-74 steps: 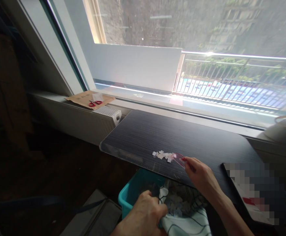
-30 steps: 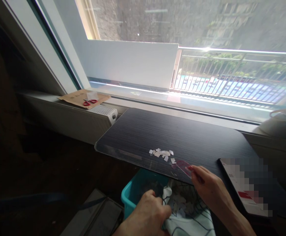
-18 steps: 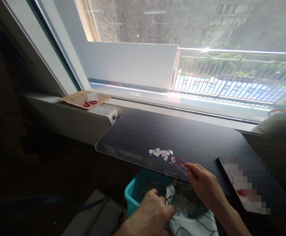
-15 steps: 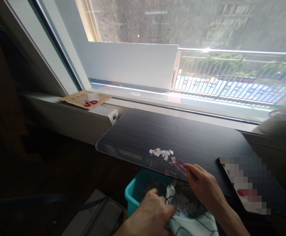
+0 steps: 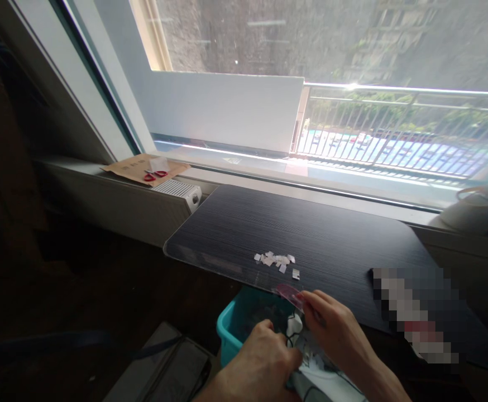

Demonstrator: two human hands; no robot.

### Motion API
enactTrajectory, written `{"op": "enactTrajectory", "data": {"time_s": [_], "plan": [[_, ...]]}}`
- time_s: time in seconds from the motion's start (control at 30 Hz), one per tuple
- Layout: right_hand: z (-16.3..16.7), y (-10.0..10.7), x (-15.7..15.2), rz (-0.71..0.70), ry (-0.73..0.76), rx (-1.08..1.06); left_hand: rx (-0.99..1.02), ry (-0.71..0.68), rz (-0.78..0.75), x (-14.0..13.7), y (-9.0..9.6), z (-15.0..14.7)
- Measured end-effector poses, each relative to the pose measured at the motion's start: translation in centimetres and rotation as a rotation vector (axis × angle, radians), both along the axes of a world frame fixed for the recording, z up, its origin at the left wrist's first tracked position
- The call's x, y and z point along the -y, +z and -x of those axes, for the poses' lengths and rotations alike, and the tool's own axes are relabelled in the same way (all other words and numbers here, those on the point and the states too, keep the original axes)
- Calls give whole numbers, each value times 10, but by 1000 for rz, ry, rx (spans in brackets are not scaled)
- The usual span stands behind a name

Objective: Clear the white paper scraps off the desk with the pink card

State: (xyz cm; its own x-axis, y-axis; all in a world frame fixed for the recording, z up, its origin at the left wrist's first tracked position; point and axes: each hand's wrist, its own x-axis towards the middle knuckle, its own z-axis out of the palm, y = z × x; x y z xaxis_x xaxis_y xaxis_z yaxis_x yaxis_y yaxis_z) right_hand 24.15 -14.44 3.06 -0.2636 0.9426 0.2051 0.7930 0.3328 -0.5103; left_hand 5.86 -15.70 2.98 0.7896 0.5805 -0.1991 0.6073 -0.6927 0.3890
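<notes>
My right hand [image 5: 338, 324] pinches a pink see-through plastic strip [image 5: 288, 293] with a rounded end, at the front edge of the dark table [image 5: 311, 223]. Just beyond it lies one small white paper square [image 5: 296, 274]. A loose cluster of paper scraps [image 5: 273, 259] sits a little farther back. My left hand [image 5: 258, 357] is closed at the turquoise bin [image 5: 224, 329], gripping a white bag with dark lines [image 5: 325, 385]; its fingertips are partly hidden. More pale scraps show inside the bag below my right hand.
At the table's right lies a dark flat object [image 5: 415, 318], its surface pixelated. Red-handled scissors [image 5: 156, 176] rest on a brown paper envelope [image 5: 122, 168] on the sill, above a white radiator [image 5: 177, 190]. A grey box [image 5: 156, 368] stands on the floor at lower left.
My right hand has drawn the pink strip left and toward me, away from the paper square, to the table edge. The bin has shifted slightly right; the scrap cluster stays put.
</notes>
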Motion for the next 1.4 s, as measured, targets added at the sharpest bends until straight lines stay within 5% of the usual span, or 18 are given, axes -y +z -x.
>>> {"op": "enactTrajectory", "data": {"time_s": [0.23,0.43,0.73,1.4], "plan": [[-7,-2,3,-103,-80,-14,-11,32,5,0,1,2],[-1,4,9,22,3,-21,11,42,-8,2,-2,3],[-4,5,-30,-28,-132,57,21,159,-12,4,-14,19],[-25,16,-21,30,-168,57,34,253,-13,3,-12,31]]}}
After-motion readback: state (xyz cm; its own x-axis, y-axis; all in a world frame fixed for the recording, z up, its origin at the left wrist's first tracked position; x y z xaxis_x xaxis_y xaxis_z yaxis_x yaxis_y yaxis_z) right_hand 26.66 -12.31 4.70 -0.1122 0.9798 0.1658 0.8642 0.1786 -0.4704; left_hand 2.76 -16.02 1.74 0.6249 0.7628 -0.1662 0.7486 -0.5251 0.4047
